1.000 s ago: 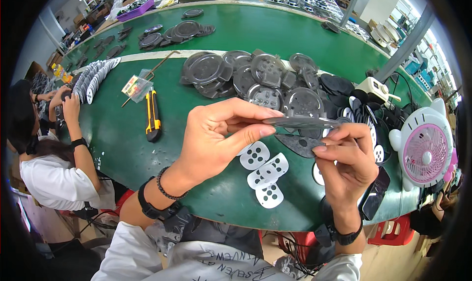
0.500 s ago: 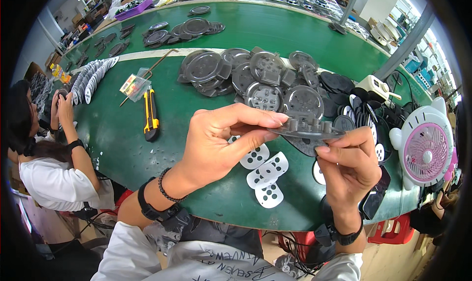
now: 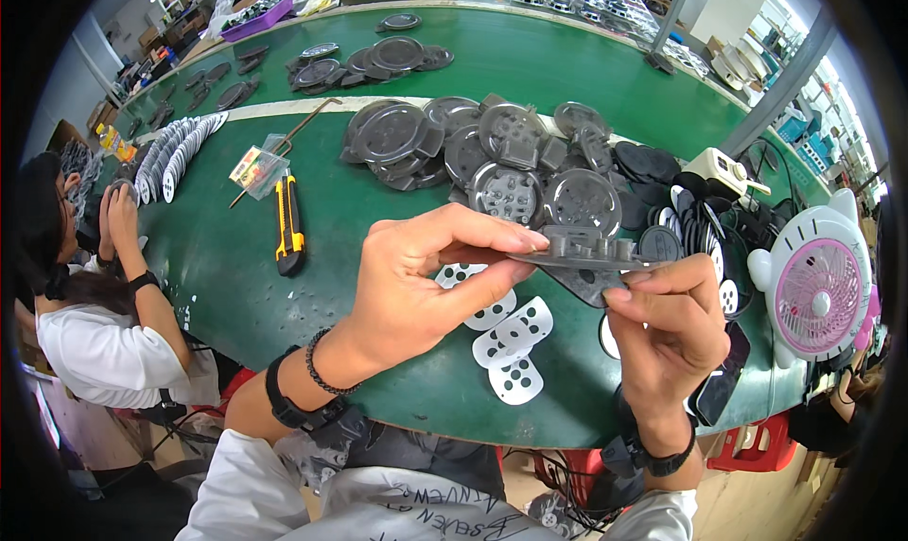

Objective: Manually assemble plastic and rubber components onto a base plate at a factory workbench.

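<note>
Above the table's near side I hold a smoky-grey plastic cover [image 3: 594, 250], seen nearly edge-on with small raised posts on top. My left hand [image 3: 416, 281] pinches its left rim between thumb and fingers. At the opposite rim, my right hand [image 3: 670, 314] is closed, thumb and fingertips on the edge. A dark flat piece [image 3: 579, 286] shows just under the cover; I cannot tell whether it is attached. Several white stickers with dark holes [image 3: 515, 331] lie on the table below my hands. Behind them is a heap of similar grey covers [image 3: 392, 132].
A yellow-black utility knife [image 3: 288, 224] lies left, near a small plastic packet [image 3: 257, 169] and a thin rod. Black and white discs [image 3: 695, 215] crowd the right, beside a white-pink fan [image 3: 821, 290]. A co-worker [image 3: 104, 338] sits at left. More covers lie on a green belt [image 3: 530, 54].
The covers on the far green belt have shifted to the right. The cover in my hands has tilted a little and moved slightly left; both hands keep their hold.
</note>
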{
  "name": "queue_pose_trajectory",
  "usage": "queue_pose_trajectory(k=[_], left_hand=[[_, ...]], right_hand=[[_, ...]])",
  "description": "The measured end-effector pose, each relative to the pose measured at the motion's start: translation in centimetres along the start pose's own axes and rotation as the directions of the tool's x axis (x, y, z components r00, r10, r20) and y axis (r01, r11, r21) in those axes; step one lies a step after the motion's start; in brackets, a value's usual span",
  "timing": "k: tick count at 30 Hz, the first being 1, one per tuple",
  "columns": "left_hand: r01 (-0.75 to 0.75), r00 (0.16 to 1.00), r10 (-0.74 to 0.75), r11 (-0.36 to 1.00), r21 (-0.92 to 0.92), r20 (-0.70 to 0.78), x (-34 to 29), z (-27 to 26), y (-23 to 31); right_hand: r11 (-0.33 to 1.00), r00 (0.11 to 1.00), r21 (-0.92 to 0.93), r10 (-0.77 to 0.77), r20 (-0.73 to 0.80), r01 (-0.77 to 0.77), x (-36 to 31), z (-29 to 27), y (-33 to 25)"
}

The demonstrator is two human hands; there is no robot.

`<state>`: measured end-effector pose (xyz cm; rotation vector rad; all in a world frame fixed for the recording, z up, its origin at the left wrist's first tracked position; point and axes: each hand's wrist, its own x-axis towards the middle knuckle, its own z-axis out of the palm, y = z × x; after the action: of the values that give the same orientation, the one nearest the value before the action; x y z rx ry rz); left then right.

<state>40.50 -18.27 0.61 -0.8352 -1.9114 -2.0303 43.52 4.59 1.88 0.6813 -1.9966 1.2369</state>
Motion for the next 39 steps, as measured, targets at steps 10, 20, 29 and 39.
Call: queue_pose_trajectory(k=[10,20,29,39], left_hand=[[-0.048,0.998,0.045,0.995,0.092,0.039,0.0,0.0,0.0],[0.058,0.998,-0.059,0.992,0.111,0.002,-0.2,0.4,0.1],[0.245,0.969,-0.245,0.969,0.004,0.000,-0.2,0.8,0.2],[0.291,0.957,-0.291,0.956,-0.031,0.004,-0.2,1.0,0.3]], right_hand=[[0.999,1.000,-0.047,-0.004,0.018,0.005,-0.1,0.1,0.0],[0.985,0.984,0.031,0.170,-0.046,-0.169,-0.2,0.6,0.1],[0.935,0.940,0.190,0.324,-0.106,-0.301,-0.3,0.9,0.4],[0.981,0.979,0.046,0.193,-0.072,-0.190,-0.1,0.4,0.9]])
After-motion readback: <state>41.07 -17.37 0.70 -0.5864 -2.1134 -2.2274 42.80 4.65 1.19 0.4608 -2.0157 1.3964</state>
